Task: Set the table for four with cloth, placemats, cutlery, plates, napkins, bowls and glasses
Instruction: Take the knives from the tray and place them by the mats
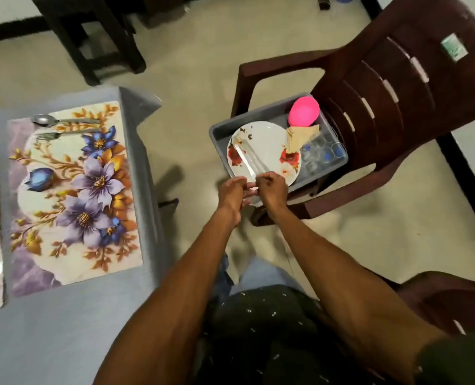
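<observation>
**Hands at the tub of tableware**

Both hands meet over the near rim of a grey plastic tub (217, 129) on a dark brown plastic chair (397, 79). The right hand (272, 190) pinches blurred steel cutlery (251, 159) lying across a white rose-printed plate (269, 143); the left hand (232, 193) — fingers loosely curled — touches it, grip unclear. On the grey-clothed table (64, 329), a floral placemat (75, 195) carries a steel spoon (47, 120) and fork (50, 134).

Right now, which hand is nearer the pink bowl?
Right. The right hand is at the plate's near edge below the pink bowl; the left hand sits further left.
</observation>
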